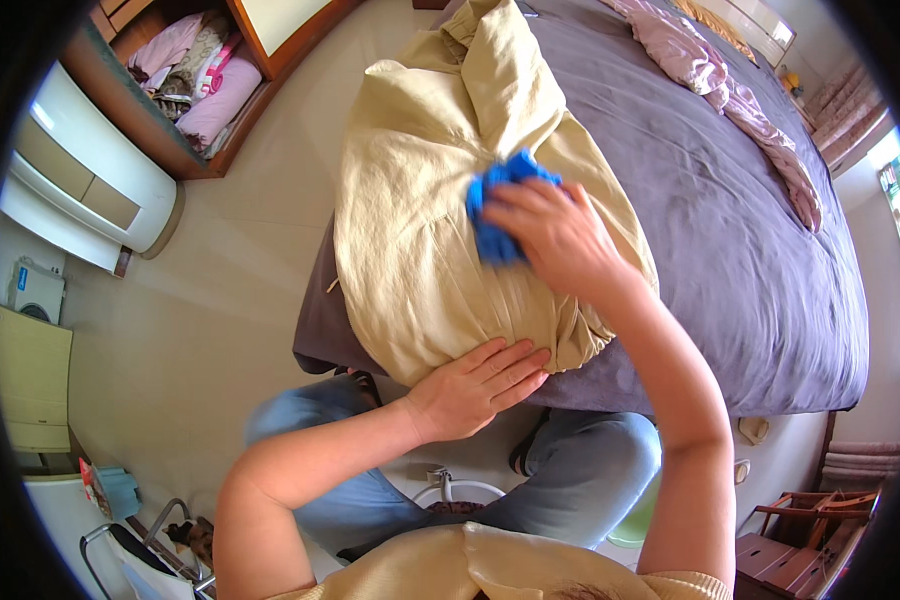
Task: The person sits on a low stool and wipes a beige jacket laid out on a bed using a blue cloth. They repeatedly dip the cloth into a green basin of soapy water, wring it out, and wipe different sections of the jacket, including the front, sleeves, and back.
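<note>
A pair of khaki trousers lies spread over the corner of a bed, its gathered elastic waist nearest me and its legs stretching away. My right hand presses a crumpled blue cloth onto the trousers just below the crotch seam; hand and cloth are slightly blurred. Flat across the waist edge rests my left hand, fingers a little apart, with nothing held. Part of the cloth is hidden under my right hand.
A grey-purple sheet covers the bed, with a pink garment along its far side. On the left stand an open wooden cabinet of folded textiles and a white appliance. A wooden folding chair is at lower right.
</note>
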The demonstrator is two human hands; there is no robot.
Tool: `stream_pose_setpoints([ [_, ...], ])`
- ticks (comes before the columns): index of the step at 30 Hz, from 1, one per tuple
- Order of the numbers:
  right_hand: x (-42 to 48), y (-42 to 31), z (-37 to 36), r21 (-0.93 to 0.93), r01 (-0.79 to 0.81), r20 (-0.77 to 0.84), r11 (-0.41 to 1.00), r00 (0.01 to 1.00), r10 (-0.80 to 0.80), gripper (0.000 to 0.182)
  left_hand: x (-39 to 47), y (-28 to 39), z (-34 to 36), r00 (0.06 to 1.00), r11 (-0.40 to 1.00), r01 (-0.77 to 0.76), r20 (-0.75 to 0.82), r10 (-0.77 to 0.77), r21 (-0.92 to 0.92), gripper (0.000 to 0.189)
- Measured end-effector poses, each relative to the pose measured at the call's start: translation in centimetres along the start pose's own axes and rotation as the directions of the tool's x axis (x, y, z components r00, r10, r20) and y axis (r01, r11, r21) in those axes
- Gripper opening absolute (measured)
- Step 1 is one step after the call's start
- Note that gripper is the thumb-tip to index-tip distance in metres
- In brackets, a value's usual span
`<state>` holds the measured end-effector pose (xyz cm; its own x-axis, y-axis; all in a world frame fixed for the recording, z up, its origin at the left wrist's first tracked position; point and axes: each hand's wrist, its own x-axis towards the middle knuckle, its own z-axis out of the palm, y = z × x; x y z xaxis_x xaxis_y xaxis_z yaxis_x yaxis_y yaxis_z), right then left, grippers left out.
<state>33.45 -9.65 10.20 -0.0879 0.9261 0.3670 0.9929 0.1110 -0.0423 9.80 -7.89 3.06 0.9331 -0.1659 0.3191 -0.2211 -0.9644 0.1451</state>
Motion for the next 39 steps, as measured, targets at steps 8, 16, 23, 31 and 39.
stream_pose_setpoints([
  [8, -5.5, -3.5, -2.8, 0.041, -0.014, 0.033, 0.999, 0.999, 0.013, 0.042, -0.5, -0.8, 0.5, 0.998, 1.0, -0.026, -0.051, 0.026, -0.005, 0.062],
  [16, -4.5, -1.4, -3.9, 0.19, -0.249, -0.195, 0.95, 0.939, 0.285, 0.036, -0.7, -0.9, -0.5, 0.992, 0.988, -0.109, -0.082, 0.1, -0.107, 0.064],
  [23, -3.1, -9.1, 0.6, 0.069, 0.148, 0.102, 0.987, 0.983, -0.155, 0.048, -5.0, -1.3, -0.7, 0.996, 0.976, -0.084, -0.025, 0.08, -0.201, 0.067],
  [31, 7.4, -4.9, 4.0, -0.07, 0.076, -0.028, 0.995, 0.997, -0.078, 0.049, -3.7, -1.2, 0.3, 0.999, 0.989, -0.041, 0.017, 0.044, -0.141, 0.057],
  [39, -0.6, -8.0, -0.5, 0.038, 0.099, 0.086, 0.994, 0.991, -0.102, 0.045, -4.5, -1.6, 0.9, 1.0, 0.992, -0.016, -0.021, 0.013, -0.124, 0.053],
])
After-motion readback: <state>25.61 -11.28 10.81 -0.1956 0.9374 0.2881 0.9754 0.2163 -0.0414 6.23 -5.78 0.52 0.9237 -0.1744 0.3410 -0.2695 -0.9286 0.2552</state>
